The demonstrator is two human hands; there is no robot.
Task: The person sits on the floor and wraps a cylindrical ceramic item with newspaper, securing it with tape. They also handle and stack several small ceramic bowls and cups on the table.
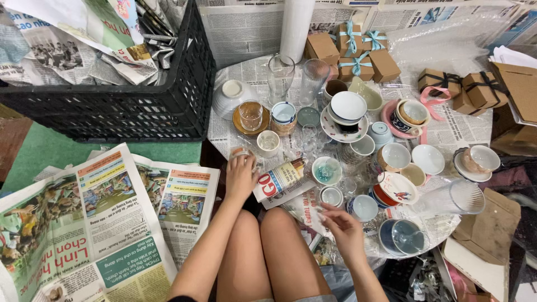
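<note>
Reaching up from the lower middle of the frame, the left hand [240, 176] curls its grip over a small clear glass [244, 153] at the near edge of the newspaper-covered desk [246, 72], fingers wrapped on it. The right hand [342, 226], lower right of centre, hovers with fingers loosely spread, holding nothing, just below a small white cup [331, 196]. Spread newspaper sheets [100, 223] fill the lower left. Farther up stand two tall glasses [296, 78], then brown gift boxes [352, 53] and a black crate [140, 106] at upper left.
</note>
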